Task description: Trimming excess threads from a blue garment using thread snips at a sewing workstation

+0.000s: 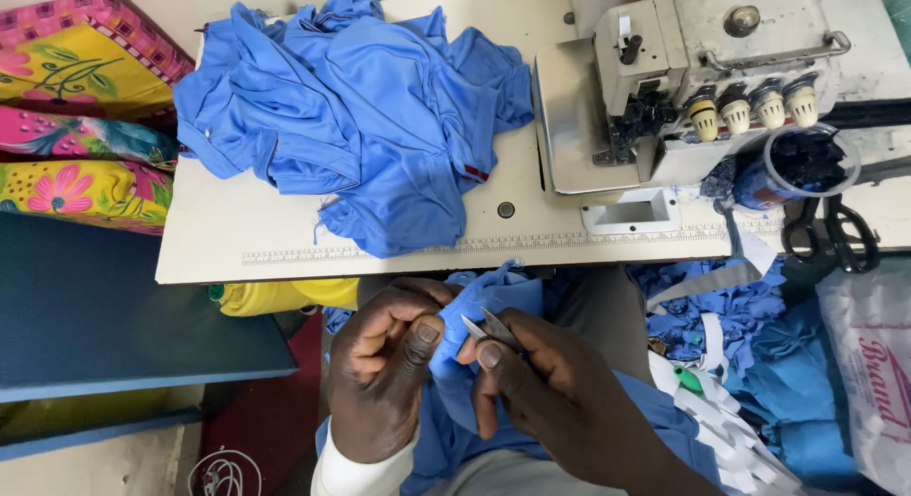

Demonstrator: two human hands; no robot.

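Two bare hands, both low centre of head view, working one piece of blue fabric [474, 311] held over the lap, below the worktop [228, 230] edge; left hand [384, 368]: fingers [424, 335] curled and pressed together, thumb pinching a fold of the blue fabric against the forefinger; white cuff [356, 472] at wrist; right hand [555, 392]: fingers pinching a small metal thread snipper [489, 327], blades pointing up-left toward the left thumb, tips touching or just beside the fabric fold (cannot tell which); rest of the fabric hangs down between and under both hands.

Above the fingers, on worktop: heap of blue garments [365, 116], crumpled, w/ a thin red trim showing at one edge; ruler strip along worktop front edge, just above the fingers; up-right of right-hand fingers: grey-white overlock sewing machine [683, 88] w/ four cream tension knobs [754, 107]; just right of machine, clear round tub [807, 164] holding dark scraps; black-handled scissors [835, 232] beside it, near worktop edge.

Right of right-hand fingers, below worktop: pile of blue offcuts and white strips [731, 363]; white plastic bag [873, 373] at far right.

Left of left-hand fingers: yellow cloth roll [285, 295] tucked under worktop edge; dark blue bench [114, 306]; far up-left, floral pink-yellow cushions [81, 107].
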